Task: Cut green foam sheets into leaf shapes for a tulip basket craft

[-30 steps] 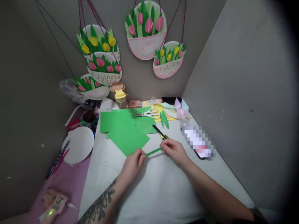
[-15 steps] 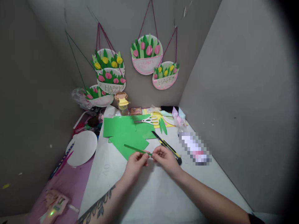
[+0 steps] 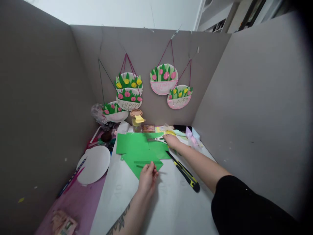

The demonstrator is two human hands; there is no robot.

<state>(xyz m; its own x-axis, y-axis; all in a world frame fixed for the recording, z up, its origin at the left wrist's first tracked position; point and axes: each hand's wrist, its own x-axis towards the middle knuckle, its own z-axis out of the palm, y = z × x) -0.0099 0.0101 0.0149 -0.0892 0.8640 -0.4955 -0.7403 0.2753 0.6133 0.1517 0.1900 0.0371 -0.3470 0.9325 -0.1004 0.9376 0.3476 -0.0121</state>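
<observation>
My left hand (image 3: 148, 178) is closed in a pinch on a thin green paper strip (image 3: 143, 162), which points left above the green paper. At the back of the table, my right hand (image 3: 172, 141) is on the handles of white scissors (image 3: 158, 139), its fingers curled and partly hidden. The scissor blades point left over the green paper sheets (image 3: 133, 143). Below my right forearm, a black and yellow box cutter (image 3: 184, 173) lies slantwise on the white table covering (image 3: 166, 202).
White paper discs (image 3: 95, 164) and a striped pencil (image 3: 73, 176) lie at left. A lidded cup (image 3: 137, 122) stands at the back, with piping bags (image 3: 192, 137) to the right. Paper-plate flower baskets (image 3: 163, 86) hang on the grey back partition (image 3: 151, 45).
My right hand has left the strip and reached forward to the scissors. My left hand still holds the strip. The view has tilted up.
</observation>
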